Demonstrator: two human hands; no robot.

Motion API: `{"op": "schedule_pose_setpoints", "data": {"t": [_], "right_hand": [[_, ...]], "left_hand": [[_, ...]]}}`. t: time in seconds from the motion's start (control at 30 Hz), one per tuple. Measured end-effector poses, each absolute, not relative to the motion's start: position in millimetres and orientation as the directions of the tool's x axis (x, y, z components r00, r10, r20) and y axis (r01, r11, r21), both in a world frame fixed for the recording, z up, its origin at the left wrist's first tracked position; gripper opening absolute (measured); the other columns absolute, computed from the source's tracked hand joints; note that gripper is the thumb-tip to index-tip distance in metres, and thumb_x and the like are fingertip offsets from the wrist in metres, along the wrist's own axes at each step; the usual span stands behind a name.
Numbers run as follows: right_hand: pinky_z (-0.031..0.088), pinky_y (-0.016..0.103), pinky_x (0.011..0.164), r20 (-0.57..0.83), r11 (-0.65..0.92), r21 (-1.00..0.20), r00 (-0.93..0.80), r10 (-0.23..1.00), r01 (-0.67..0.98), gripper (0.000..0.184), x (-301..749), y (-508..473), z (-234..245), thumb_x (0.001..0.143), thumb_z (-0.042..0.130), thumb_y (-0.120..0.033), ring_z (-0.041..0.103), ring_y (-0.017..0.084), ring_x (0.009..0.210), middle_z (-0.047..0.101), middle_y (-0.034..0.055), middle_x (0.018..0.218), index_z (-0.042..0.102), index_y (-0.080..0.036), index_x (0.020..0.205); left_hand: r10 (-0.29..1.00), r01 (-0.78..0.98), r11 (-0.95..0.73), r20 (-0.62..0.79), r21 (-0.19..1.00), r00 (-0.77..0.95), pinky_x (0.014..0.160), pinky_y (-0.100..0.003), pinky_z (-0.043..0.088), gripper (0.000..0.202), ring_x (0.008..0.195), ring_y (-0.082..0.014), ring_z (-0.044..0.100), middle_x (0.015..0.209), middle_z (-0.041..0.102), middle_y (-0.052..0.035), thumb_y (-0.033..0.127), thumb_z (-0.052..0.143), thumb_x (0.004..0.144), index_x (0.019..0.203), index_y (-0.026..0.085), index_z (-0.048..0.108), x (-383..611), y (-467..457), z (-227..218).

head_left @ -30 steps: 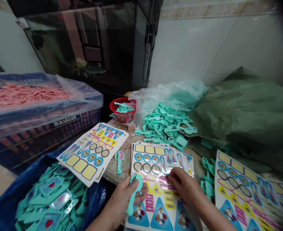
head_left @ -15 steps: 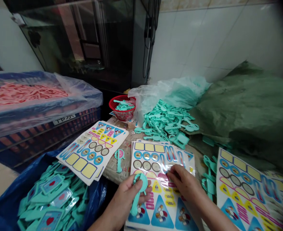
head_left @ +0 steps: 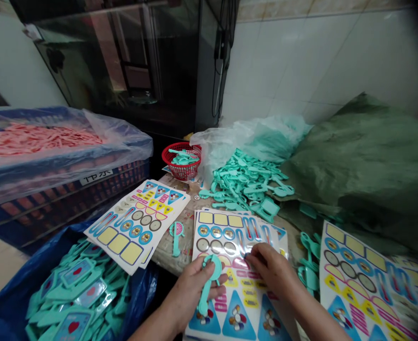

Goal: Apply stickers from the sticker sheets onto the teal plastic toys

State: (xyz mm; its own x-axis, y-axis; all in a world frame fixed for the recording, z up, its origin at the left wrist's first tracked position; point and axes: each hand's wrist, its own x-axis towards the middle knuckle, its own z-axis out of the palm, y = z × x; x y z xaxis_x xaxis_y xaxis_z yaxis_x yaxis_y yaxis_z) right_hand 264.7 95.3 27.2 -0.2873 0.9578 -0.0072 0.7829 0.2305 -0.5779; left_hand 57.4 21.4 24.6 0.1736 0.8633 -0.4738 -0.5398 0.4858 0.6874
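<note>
Crate: a blue crate (head_left: 70, 208) at 9 o'clock, draped in clear plastic sheeting (head_left: 105, 142), holds a heap of pink plastic pieces (head_left: 34, 137).

Bag: a dark blue bag (head_left: 3, 312) at 7 o'clock is packed with teal tags (head_left: 74, 284), many showing a red heart.

Left sheet: a sticker sheet (head_left: 134, 227) lies at 10 o'clock on the table (head_left: 168, 251), with a small teal piece (head_left: 176, 241) just beside it.

Left hand: at 6 o'clock, the left hand (head_left: 189, 300) holds a teal plastic piece (head_left: 204, 298) above the middle sheets; its fingers (head_left: 198, 274) curl around the piece.

Right hand: the right hand (head_left: 275, 277) sits at 5 o'clock, its fingers (head_left: 252, 258) together on the top sheet of a sticker stack (head_left: 226, 237). Whether they grip a sticker, I cannot tell.

Back: a red basket (head_left: 181, 161) and a teal pile (head_left: 244, 184) sit at 12 o'clock and 1 o'clock, before a clear bag (head_left: 237, 142).

Right side: a green sack (head_left: 365, 166) bulges at 3 o'clock; more teal pieces (head_left: 308, 270) and another sticker sheet (head_left: 361, 279) lie at 4 o'clock.

Risk: a tug by the right fingers could drag or crease the loose top sheet; a slip from the left hand could drop the piece among the sheets.
</note>
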Motion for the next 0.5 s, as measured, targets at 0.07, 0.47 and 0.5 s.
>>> {"op": "schedule_pose_setpoints", "data": {"t": [0.07,0.47,0.5], "right_hand": [[0.037,0.028,0.060,-0.016,0.238,-0.576,-0.301,0.953,0.782,0.018,268,96,27,0.082,0.048,-0.035,0.051,0.017,0.066,0.059,0.0016,0.073,0.054,-0.022,0.072],[0.030,0.024,0.050,-0.096,0.156,-0.657,-0.287,0.953,0.738,0.019,258,105,33,0.072,0.060,-0.036,0.044,0.013,0.054,0.052,-0.0039,0.056,0.052,-0.022,0.064],[0.029,0.024,0.049,-0.105,0.148,-0.668,-0.290,0.951,0.729,0.020,259,105,35,0.069,0.062,-0.036,0.042,0.012,0.052,0.050,-0.0045,0.054,0.051,-0.021,0.062]], "left_hand": [[0.857,-0.539,0.492,-0.488,0.684,0.164,0.088,-0.038,0.050,0.034,0.101,-0.0246,0.063,0.115,0.061,-0.0106,0.038,0.061,0.080,0.107,0.018,0.057,58,21,26],[0.867,-0.564,0.475,-0.468,0.675,0.171,0.086,-0.039,0.049,0.040,0.097,-0.0241,0.064,0.116,0.061,-0.0137,0.042,0.063,0.078,0.109,0.017,0.056,57,22,21],[0.867,-0.570,0.474,-0.467,0.671,0.170,0.087,-0.040,0.049,0.041,0.096,-0.0244,0.064,0.116,0.061,-0.0139,0.043,0.062,0.078,0.109,0.017,0.056,57,22,21]]}}
